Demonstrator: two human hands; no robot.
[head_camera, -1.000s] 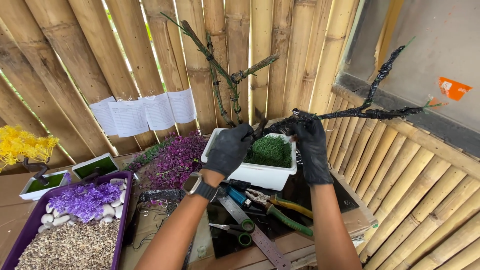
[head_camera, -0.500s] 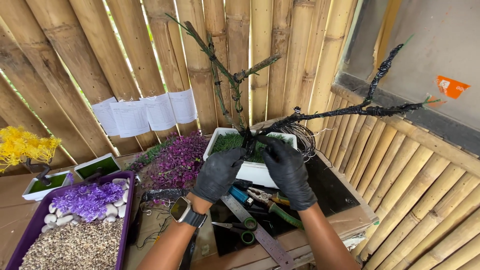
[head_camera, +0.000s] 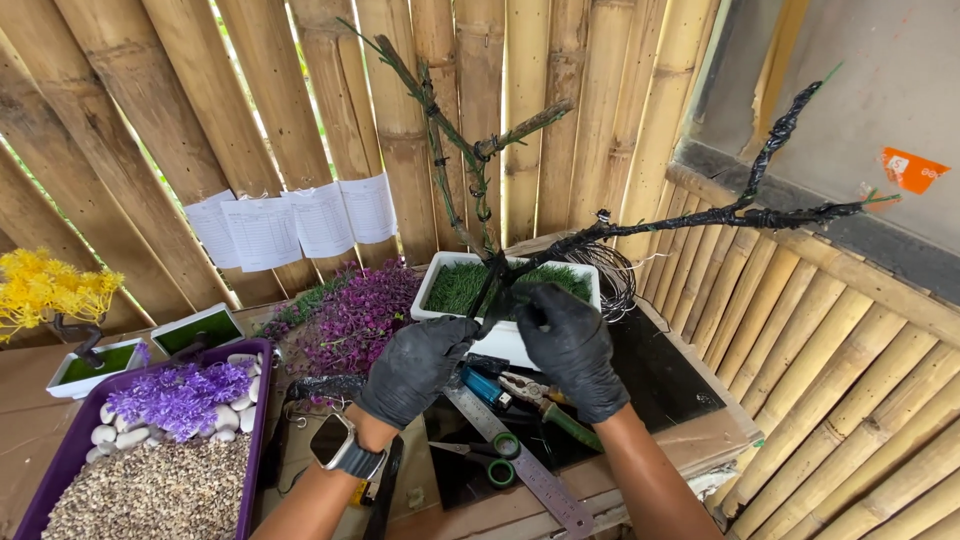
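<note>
Both hands meet at the base of a black-wrapped wire tree (head_camera: 600, 235), which stands in a white rectangular planter (head_camera: 505, 340) filled with green artificial grass (head_camera: 460, 285), at about 12 o'clock from the person. The left hand (head_camera: 415, 365), in a black glove, curls its fingers against the front of the planter and the foot of the trunk, likely to steady it. The right hand (head_camera: 570, 345), also gloved, closes thumb and fingers around the lower trunk just above the grass, a grip that would keep the stem upright; whether it pinches a loose wire too, I cannot tell.

The tree forks: one bare branch rises toward 12 o'clock, a long wrapped limb reaches out toward 2 o'clock. A coil of dark wire (head_camera: 610, 275) lies just behind the planter at 1 o'clock. Below the hands, at 6 o'clock, rest a steel ruler (head_camera: 520, 460), green-handled scissors (head_camera: 495, 460) and pliers (head_camera: 535, 400), kept near for reach. At 9 o'clock sits a purple tray (head_camera: 255, 400) holding pebbles, white stones and purple flowers (head_camera: 180, 395); loose purple foliage (head_camera: 355, 315) lies at 11 o'clock. A smartwatch (head_camera: 335, 445) sits on the left wrist
</note>
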